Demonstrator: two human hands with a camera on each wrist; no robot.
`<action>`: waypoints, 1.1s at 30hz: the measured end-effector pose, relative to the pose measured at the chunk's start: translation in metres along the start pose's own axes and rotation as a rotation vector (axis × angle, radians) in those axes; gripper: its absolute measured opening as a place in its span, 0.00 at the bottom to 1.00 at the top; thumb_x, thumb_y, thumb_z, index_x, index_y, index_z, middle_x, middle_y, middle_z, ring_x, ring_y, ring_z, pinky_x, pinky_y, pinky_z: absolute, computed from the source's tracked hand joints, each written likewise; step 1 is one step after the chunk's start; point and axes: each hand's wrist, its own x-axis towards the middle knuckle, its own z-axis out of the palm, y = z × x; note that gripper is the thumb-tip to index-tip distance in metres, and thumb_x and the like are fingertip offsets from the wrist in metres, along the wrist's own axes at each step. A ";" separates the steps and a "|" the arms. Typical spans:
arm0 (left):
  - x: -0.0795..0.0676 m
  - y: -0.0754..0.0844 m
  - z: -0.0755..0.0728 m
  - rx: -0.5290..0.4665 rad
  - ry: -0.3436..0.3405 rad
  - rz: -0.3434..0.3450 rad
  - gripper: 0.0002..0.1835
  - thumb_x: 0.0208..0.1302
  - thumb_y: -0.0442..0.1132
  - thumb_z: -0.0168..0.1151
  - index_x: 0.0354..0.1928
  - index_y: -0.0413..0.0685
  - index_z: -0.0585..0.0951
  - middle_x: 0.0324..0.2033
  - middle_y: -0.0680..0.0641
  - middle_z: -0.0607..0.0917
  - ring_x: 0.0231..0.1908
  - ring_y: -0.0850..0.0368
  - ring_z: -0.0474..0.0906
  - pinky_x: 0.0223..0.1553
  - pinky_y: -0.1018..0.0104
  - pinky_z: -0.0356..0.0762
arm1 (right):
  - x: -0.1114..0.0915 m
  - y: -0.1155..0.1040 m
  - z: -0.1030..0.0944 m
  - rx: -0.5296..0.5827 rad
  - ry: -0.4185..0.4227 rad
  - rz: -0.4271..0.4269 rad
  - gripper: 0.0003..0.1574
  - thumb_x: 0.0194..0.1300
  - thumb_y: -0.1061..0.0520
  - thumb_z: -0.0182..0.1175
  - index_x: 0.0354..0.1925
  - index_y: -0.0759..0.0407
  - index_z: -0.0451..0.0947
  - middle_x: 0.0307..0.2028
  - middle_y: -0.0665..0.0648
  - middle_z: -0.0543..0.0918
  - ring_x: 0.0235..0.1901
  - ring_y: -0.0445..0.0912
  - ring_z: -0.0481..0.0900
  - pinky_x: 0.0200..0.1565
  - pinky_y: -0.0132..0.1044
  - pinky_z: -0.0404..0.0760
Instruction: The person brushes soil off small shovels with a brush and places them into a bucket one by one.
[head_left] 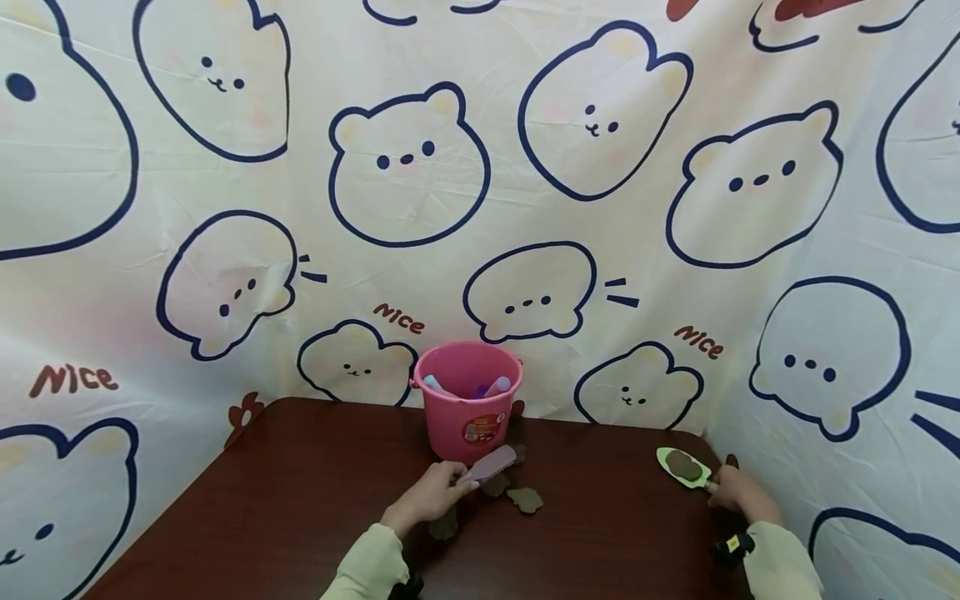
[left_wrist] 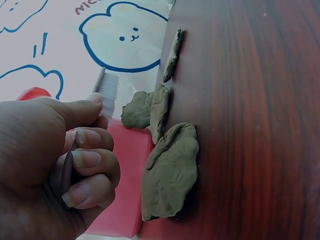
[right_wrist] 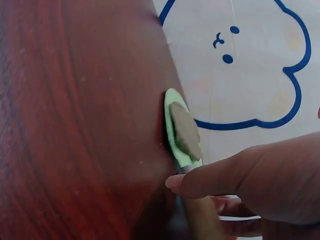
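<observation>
In the head view my left hand (head_left: pixel 433 493) grips the handle of a mauve-grey brush (head_left: pixel 491 465), held in front of a pink bucket (head_left: pixel 468 417). Fine bristles show along the brush head (left_wrist: pixel 107 90) in the left wrist view. Several flat greenish-brown clay pieces (left_wrist: pixel 172 175) lie by the bucket and below the left hand. At the table's right side, my right hand (head_left: pixel 738 493) holds a small light-green trowel (head_left: pixel 697 479) by its handle. A flat brown clay piece (right_wrist: pixel 185 131) rests on the trowel's blade.
The dark wooden table (head_left: pixel 315 492) ends at a printed cloth backdrop (head_left: pixel 405 208) along the back and sides. Inside the bucket are light-blue and purple items, partly hidden by its wall. A single clay piece (head_left: pixel 525 500) lies right of the bucket's front.
</observation>
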 end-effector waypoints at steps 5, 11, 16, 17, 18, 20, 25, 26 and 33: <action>0.001 0.001 -0.001 0.007 0.007 0.016 0.13 0.75 0.43 0.59 0.38 0.38 0.80 0.22 0.54 0.72 0.20 0.62 0.66 0.22 0.69 0.64 | 0.000 0.005 0.006 0.065 0.000 0.021 0.28 0.65 0.63 0.62 0.16 0.50 0.59 0.15 0.46 0.60 0.18 0.43 0.64 0.26 0.37 0.65; 0.000 0.000 -0.001 0.014 0.017 0.022 0.12 0.75 0.44 0.60 0.36 0.43 0.80 0.21 0.54 0.72 0.20 0.63 0.66 0.22 0.70 0.64 | 0.001 0.009 0.010 0.050 -0.002 0.007 0.27 0.67 0.63 0.58 0.16 0.49 0.59 0.15 0.46 0.58 0.18 0.43 0.63 0.28 0.37 0.66; -0.001 0.001 -0.001 0.003 0.012 0.025 0.13 0.75 0.44 0.60 0.38 0.40 0.80 0.22 0.53 0.72 0.20 0.63 0.66 0.22 0.70 0.65 | 0.000 0.006 0.012 0.070 -0.009 -0.007 0.28 0.72 0.62 0.51 0.15 0.49 0.58 0.14 0.47 0.59 0.17 0.42 0.61 0.29 0.38 0.66; 0.000 0.001 -0.001 0.002 0.012 0.025 0.13 0.75 0.44 0.60 0.38 0.40 0.80 0.22 0.53 0.72 0.20 0.62 0.66 0.22 0.70 0.64 | 0.000 0.006 0.012 0.070 -0.005 -0.012 0.28 0.73 0.62 0.50 0.16 0.50 0.58 0.15 0.47 0.60 0.17 0.43 0.62 0.29 0.39 0.66; 0.000 0.001 -0.001 0.001 0.010 0.025 0.13 0.75 0.44 0.60 0.39 0.39 0.80 0.22 0.53 0.73 0.20 0.62 0.66 0.22 0.70 0.65 | 0.000 0.005 0.013 0.074 -0.004 -0.009 0.28 0.74 0.61 0.49 0.16 0.50 0.59 0.15 0.48 0.60 0.18 0.43 0.63 0.29 0.39 0.67; 0.000 0.001 -0.002 0.001 0.009 0.021 0.15 0.75 0.45 0.60 0.40 0.37 0.81 0.22 0.53 0.73 0.20 0.62 0.66 0.22 0.70 0.64 | 0.000 0.004 0.015 0.083 -0.003 -0.004 0.28 0.75 0.60 0.48 0.16 0.50 0.59 0.15 0.48 0.61 0.17 0.43 0.63 0.29 0.39 0.67; 0.001 0.001 -0.002 0.005 0.004 0.012 0.16 0.75 0.45 0.59 0.40 0.35 0.80 0.21 0.54 0.73 0.20 0.63 0.66 0.22 0.70 0.64 | 0.001 -0.003 0.016 0.111 -0.007 -0.001 0.27 0.76 0.59 0.50 0.17 0.50 0.60 0.15 0.48 0.63 0.17 0.43 0.63 0.27 0.39 0.67; 0.000 0.001 -0.002 0.005 0.005 0.015 0.16 0.75 0.44 0.59 0.40 0.35 0.80 0.21 0.54 0.72 0.20 0.63 0.66 0.22 0.70 0.64 | 0.001 -0.005 0.016 0.117 -0.007 -0.004 0.27 0.75 0.59 0.51 0.17 0.51 0.60 0.15 0.49 0.63 0.17 0.43 0.63 0.27 0.39 0.67; 0.000 0.001 -0.001 0.025 0.019 0.027 0.16 0.76 0.43 0.58 0.39 0.34 0.81 0.20 0.55 0.71 0.18 0.64 0.63 0.21 0.71 0.61 | -0.005 -0.030 0.010 0.073 0.069 -0.022 0.12 0.72 0.57 0.60 0.40 0.67 0.74 0.28 0.55 0.76 0.26 0.47 0.71 0.30 0.41 0.71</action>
